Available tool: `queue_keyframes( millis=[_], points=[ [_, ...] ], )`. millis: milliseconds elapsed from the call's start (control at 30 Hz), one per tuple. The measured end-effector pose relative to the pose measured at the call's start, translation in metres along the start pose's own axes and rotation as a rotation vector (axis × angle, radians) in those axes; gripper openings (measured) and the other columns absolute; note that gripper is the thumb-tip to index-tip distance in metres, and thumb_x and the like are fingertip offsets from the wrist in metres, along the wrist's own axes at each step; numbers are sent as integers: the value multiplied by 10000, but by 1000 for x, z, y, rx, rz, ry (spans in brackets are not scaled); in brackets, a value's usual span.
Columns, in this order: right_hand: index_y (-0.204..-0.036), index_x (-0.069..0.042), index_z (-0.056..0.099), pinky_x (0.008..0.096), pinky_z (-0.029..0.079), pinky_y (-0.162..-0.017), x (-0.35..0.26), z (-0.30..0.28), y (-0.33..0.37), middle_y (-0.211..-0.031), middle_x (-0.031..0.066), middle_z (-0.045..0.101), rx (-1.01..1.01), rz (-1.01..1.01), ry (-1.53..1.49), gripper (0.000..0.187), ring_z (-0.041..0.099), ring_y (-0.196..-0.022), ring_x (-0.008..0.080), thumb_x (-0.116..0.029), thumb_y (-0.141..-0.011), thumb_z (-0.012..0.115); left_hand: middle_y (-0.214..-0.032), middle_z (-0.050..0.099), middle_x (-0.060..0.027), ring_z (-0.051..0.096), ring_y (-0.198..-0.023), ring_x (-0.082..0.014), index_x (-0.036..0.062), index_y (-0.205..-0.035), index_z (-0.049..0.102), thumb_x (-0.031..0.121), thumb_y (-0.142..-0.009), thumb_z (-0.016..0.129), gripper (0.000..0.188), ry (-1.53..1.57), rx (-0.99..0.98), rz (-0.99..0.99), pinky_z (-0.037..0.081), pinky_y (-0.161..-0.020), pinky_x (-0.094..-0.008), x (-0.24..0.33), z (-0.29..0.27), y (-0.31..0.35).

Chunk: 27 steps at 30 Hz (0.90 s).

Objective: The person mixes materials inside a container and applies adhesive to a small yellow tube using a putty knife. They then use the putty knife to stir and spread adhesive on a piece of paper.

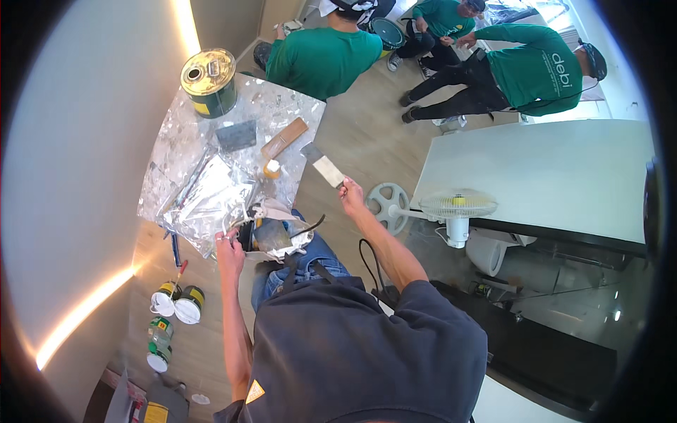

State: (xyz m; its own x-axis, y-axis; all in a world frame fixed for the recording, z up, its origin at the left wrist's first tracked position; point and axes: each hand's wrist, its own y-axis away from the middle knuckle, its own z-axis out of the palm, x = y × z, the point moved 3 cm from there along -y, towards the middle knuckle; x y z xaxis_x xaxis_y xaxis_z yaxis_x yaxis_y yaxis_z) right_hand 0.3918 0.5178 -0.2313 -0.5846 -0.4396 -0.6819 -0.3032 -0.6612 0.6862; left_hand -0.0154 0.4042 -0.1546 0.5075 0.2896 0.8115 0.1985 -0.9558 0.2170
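My right hand is raised beside the table's right edge, closed round the end of a flat scraper. The scraper has a grey tip and a cream-coloured band across its middle. My left hand is low at the table's near edge, with fingers closed at the rim of an open white bag. Inside that bag are a grey flat blade and other tools, partly hidden. Crumpled clear plastic film lies on the table just beyond my left hand.
The speckled table holds a gold-topped can, a grey sheet, a brown block and a tape roll. Right stands a white fan. Paint pots sit at left. Several people in green shirts work beyond.
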Motion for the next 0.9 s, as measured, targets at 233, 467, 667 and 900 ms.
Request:
queue_keyframes(
  millis=[233,467,667,900],
  points=[
    [-1225,-52,566,220,489,-530,-28,81,-90,-842,-7,559,-34,-28,-124,242,513,-627,66,-86,-991,514,-1099,508,-203,582,-837,-296,4,-1144,657,-5,-869,476,329,-77,-40,-57,476,-716,-396,3,-3,0],
    [-1215,-61,579,230,499,-520,-29,111,-165,-824,-5,565,-12,-22,-231,238,528,-625,73,-88,-992,499,-1134,536,-220,599,-859,-335,5,-1145,651,-3,-864,489,324,-125,3,-84,484,-738,-415,7,2,5],
    [-1048,-77,583,242,507,-518,-4,108,-195,-755,11,557,-34,20,-256,103,540,-590,97,-120,-994,506,-1057,559,-233,589,-894,-372,3,-1125,647,5,-866,491,302,-114,11,-98,474,-770,-437,13,8,5],
    [-1009,-73,561,282,535,-544,28,121,-187,-747,30,578,-154,74,-187,73,589,-626,142,-134,-983,531,-990,555,-241,565,-902,-410,22,-1106,640,9,-859,501,284,-176,69,-26,461,-802,-469,9,4,6]
  ],
)
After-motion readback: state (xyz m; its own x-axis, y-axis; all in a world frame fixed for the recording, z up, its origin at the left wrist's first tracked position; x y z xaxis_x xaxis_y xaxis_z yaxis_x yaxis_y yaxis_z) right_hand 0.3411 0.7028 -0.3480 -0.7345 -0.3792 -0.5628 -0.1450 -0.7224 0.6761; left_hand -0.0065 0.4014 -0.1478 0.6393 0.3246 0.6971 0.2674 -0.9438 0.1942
